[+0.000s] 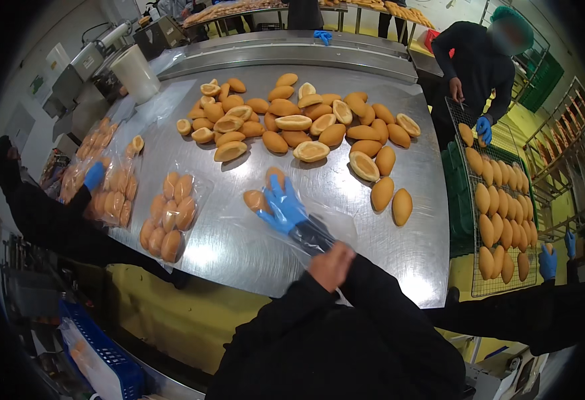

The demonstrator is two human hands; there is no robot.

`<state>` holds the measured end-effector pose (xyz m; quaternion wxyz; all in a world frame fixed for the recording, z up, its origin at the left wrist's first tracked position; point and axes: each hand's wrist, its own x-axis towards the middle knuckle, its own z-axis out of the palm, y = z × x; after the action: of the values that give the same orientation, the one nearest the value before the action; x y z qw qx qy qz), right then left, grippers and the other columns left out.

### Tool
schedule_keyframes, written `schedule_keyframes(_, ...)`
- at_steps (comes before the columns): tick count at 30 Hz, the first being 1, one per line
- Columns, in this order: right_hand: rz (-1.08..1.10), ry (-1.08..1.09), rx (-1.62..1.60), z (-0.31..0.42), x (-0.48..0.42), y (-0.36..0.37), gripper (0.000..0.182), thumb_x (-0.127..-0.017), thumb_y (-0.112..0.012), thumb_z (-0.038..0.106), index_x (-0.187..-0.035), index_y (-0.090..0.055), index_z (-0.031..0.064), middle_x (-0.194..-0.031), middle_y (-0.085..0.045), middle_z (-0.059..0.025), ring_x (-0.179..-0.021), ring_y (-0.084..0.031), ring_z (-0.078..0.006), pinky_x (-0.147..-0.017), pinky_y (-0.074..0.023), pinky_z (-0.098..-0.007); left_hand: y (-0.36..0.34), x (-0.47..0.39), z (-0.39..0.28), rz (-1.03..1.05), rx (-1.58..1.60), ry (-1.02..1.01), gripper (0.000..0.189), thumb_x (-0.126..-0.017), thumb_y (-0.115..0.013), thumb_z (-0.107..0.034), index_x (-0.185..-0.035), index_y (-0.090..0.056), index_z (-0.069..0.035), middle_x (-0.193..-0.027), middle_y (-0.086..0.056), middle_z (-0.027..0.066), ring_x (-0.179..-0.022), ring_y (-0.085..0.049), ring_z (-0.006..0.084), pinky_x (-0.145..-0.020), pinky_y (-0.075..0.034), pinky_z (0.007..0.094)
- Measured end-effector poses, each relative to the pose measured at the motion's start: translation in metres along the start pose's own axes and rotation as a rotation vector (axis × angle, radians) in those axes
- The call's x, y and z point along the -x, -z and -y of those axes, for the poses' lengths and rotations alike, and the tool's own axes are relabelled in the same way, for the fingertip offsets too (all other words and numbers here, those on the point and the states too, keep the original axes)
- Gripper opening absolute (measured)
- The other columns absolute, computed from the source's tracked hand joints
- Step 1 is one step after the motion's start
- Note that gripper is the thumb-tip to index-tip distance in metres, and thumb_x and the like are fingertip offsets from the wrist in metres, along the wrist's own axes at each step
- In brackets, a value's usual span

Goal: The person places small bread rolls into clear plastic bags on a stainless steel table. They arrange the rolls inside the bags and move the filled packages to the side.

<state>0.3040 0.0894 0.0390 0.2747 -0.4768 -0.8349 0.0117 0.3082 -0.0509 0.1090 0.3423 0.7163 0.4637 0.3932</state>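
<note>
My right hand (285, 205), in a blue glove, is inside a clear plastic bag (340, 217) low over the steel table. Its thumb and fingers lie against two oval buns, one bun (256, 201) at the left and another bun (275, 176) beyond the fingertips. My bare left hand (331, 266) closes around the bag's mouth at my right wrist. A filled clear bag of buns (170, 215) lies to the left. Beyond my hands spreads a loose heap of golden buns (295, 122), some with their pale undersides up.
A steel ledge (292, 50) with a blue glove (323, 37) runs along the table's far side. Film roll (135, 72) and bagged buns (112, 195) stand left, near a person's gloved hand (94, 176). At right, people's hands reach a wire rack of buns (503, 212) over green crates (457, 200).
</note>
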Motion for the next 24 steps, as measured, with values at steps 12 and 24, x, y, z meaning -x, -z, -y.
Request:
schedule_keyframes(12,-0.169,-1.181,-0.149,-0.148,0.104,0.099,0.053,-0.073,-0.060,0.048,-0.103,-0.054,0.0042,-0.112,-0.046,-0.0142,-0.101,-0.044,-0.0321,-0.077,-0.0423,-0.0434,-0.027,0.078,0.165,0.068,-0.323,0.253,0.013,-0.087,-0.054,-0.021,-0.093,-0.055,-0.010,-0.070,-0.061,0.0129,-0.064,-0.060,0.0323,-0.056,-0.047,0.0404)
schedule_keyframes(24,0.134,-1.169,0.407,-0.195,0.104,0.075,0.081,-0.065,-0.064,0.061,-0.122,-0.050,0.0043,-0.132,-0.043,-0.0170,-0.117,-0.046,-0.0336,-0.085,-0.0444,-0.0477,-0.023,0.073,0.164,0.051,-0.199,0.327,0.012,-0.085,-0.058,-0.020,-0.089,-0.058,-0.008,-0.068,-0.061,0.0113,-0.060,-0.060,0.0268,-0.055,-0.046,0.0359)
